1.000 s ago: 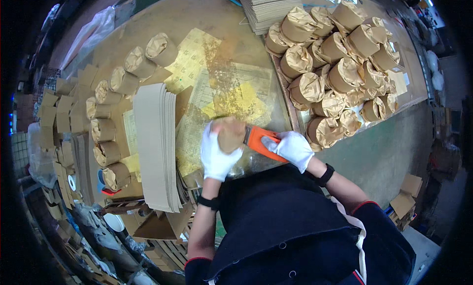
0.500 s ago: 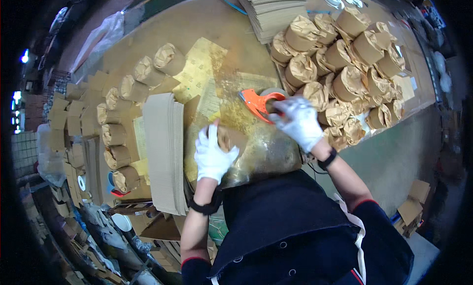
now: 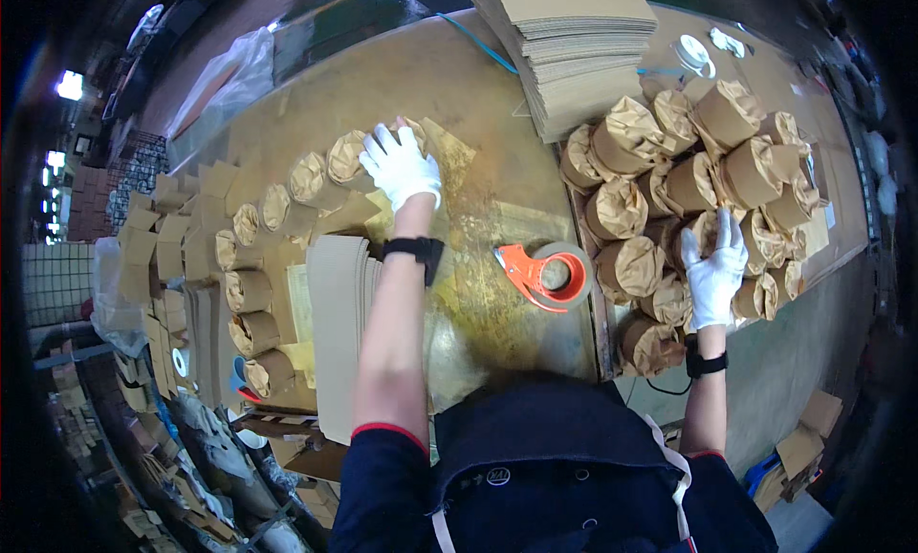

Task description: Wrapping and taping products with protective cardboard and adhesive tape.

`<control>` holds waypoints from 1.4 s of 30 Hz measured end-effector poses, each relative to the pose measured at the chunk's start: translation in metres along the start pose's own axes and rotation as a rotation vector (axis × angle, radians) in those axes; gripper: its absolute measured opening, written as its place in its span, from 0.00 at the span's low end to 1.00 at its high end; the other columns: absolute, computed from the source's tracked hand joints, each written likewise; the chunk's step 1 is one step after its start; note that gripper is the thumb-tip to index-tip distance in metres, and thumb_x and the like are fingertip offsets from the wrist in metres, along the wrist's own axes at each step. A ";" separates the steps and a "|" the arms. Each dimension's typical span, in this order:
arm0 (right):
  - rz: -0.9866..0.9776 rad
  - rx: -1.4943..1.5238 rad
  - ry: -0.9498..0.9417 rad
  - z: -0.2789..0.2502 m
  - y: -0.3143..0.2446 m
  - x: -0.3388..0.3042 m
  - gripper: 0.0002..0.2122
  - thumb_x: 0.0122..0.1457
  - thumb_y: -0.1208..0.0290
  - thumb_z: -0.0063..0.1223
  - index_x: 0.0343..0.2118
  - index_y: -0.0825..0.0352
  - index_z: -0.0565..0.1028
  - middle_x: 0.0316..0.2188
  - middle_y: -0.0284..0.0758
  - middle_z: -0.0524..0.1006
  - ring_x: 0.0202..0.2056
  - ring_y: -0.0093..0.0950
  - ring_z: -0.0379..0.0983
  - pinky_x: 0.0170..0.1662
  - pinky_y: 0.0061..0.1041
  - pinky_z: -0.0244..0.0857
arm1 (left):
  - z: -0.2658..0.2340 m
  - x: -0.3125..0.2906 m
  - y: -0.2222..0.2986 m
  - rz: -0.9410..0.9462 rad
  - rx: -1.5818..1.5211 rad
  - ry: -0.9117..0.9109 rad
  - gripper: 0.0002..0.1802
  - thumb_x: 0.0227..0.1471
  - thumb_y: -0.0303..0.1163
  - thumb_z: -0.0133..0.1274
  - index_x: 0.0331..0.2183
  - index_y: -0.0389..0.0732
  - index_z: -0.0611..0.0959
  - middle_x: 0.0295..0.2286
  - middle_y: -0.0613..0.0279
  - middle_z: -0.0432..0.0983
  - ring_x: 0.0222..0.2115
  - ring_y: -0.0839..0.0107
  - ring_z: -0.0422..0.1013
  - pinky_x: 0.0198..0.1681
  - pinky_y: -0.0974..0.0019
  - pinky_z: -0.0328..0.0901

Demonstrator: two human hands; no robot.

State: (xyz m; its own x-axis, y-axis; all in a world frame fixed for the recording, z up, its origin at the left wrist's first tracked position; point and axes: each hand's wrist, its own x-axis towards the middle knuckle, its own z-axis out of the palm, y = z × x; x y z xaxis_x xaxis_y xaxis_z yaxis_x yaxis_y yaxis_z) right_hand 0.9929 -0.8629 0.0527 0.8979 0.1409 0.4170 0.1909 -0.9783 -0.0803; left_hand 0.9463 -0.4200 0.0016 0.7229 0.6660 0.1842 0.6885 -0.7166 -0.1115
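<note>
Right, nearest first: a stack of corrugated cardboard strips lies on the desk under the left forearm, bodyward of the left fingers. Orange tape dispenser with its roll is also bodyward, between the two sets of fingers, untouched.

Right hand, gloved: thumb and fingers apart, reaching into a cluster of kraft-wrapped cylinders. One wrapped cylinder is between thumb and index; can't tell if they bear on it. More cylinders lie just beyond the fingertips and to both sides.

Left hand, gloved: fingers spread wide over the far end of a row of kraft-wrapped cylinders. Contact is hidden by the glove. Row curves away to their left and back bodyward.

Farther out, a tall stack of flat cardboard stands beyond and between both sets of fingers.

Handling, my read: grip by the firm side wall, not the crumpled paper top; that could tear or unfold. On the right, lift straight up, neighbours are tight. On the left, don't nudge the next cylinder.
</note>
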 end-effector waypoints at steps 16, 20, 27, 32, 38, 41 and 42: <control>-0.057 0.010 -0.317 -0.007 0.020 0.017 0.44 0.46 0.57 0.67 0.66 0.54 0.56 0.52 0.50 0.68 0.49 0.47 0.71 0.51 0.39 0.69 | -0.071 -0.303 -0.246 -0.165 -0.031 -0.068 0.40 0.39 0.38 0.66 0.56 0.42 0.73 0.52 0.45 0.68 0.52 0.47 0.65 0.53 0.52 0.66; -0.127 0.178 -0.247 0.008 0.041 0.021 0.43 0.45 0.62 0.68 0.65 0.54 0.59 0.48 0.51 0.70 0.46 0.49 0.71 0.51 0.39 0.68 | -0.079 -0.316 -0.266 -0.311 -0.147 -0.446 0.55 0.34 0.43 0.70 0.62 0.44 0.62 0.54 0.43 0.67 0.54 0.45 0.65 0.56 0.54 0.64; 0.264 1.045 -0.403 -0.094 -0.006 -0.003 0.33 0.57 0.65 0.59 0.65 0.63 0.60 0.55 0.39 0.69 0.53 0.27 0.66 0.58 0.27 0.59 | -0.148 -0.289 -0.205 -0.413 -0.205 -0.391 0.53 0.32 0.44 0.70 0.62 0.59 0.64 0.60 0.40 0.55 0.50 0.46 0.70 0.42 0.52 0.73; 0.259 1.283 -0.874 -0.085 -0.085 -0.047 0.30 0.58 0.64 0.59 0.62 0.64 0.63 0.48 0.32 0.73 0.48 0.23 0.68 0.56 0.24 0.61 | -0.117 -0.306 -0.069 -0.124 -0.412 -0.706 0.50 0.43 0.64 0.54 0.59 0.42 0.64 0.50 0.34 0.67 0.42 0.42 0.74 0.45 0.49 0.71; 0.313 1.345 -1.356 -0.033 -0.163 -0.129 0.31 0.58 0.65 0.60 0.61 0.71 0.60 0.45 0.35 0.75 0.48 0.23 0.72 0.54 0.23 0.63 | -0.018 -0.400 -0.080 0.243 -0.556 -0.656 0.19 0.55 0.36 0.48 0.50 0.52 0.73 0.40 0.53 0.74 0.31 0.51 0.77 0.30 0.52 0.73; 0.332 1.327 -1.482 -0.007 -0.190 -0.166 0.31 0.58 0.60 0.61 0.59 0.73 0.63 0.44 0.37 0.77 0.47 0.26 0.73 0.51 0.24 0.66 | 0.001 -0.436 -0.102 0.397 -0.589 -0.432 0.11 0.57 0.38 0.49 0.42 0.48 0.76 0.36 0.56 0.75 0.23 0.56 0.76 0.24 0.57 0.71; 0.334 1.306 -1.531 -0.001 -0.195 -0.172 0.32 0.57 0.59 0.62 0.58 0.73 0.63 0.43 0.38 0.77 0.46 0.26 0.74 0.50 0.24 0.67 | 0.008 -0.442 -0.104 0.408 -0.579 -0.414 0.11 0.56 0.40 0.50 0.41 0.48 0.78 0.34 0.58 0.76 0.23 0.57 0.76 0.24 0.57 0.71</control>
State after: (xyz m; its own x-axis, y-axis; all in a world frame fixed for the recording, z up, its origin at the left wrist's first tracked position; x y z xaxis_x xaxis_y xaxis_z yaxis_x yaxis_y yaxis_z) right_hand 0.8008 -0.6962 -0.0024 0.3490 0.6843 -0.6402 -0.5322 -0.4176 -0.7365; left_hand 0.5557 -0.6386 -0.0764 0.9507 0.2715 -0.1500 0.3101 -0.8368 0.4513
